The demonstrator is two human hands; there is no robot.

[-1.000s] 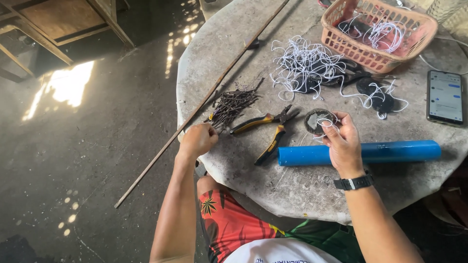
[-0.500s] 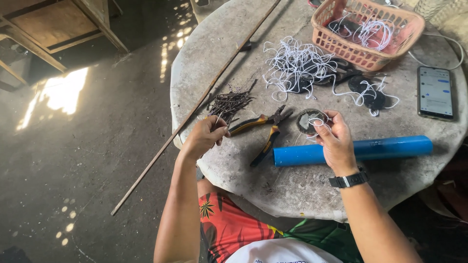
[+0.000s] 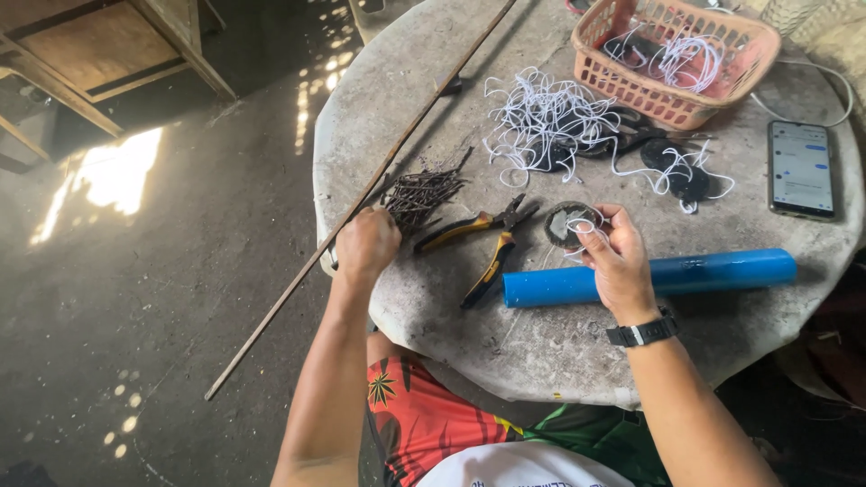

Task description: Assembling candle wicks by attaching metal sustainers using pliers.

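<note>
Right hand (image 3: 621, 261) is closed on a small dark round disc (image 3: 566, 224) with a white string loop (image 3: 586, 230) on it; fingers pinch the disc's right edge and the string, while the disc's left side sits on or just over the table (image 3: 505, 352). Left hand (image 3: 365, 243) is curled at the near end of a bundle of dark sticks (image 3: 419, 191), fingers bent in against the bundle. Can't tell if it actually grips any.

Yellow-handled pliers (image 3: 483, 243) lie open between the two hands, just left of the disc. Blue pipe (image 3: 649, 275) lies flat under and behind the right hand, running out to the right. Long thin rod (image 3: 397, 149) crosses the table's left edge diagonally, just beside the left hand. Pile of white strings (image 3: 550, 122) and more dark discs sit beyond, pink basket (image 3: 677, 54) past them, phone (image 3: 801, 169) far right. Black watch (image 3: 642, 332) on right wrist.
</note>
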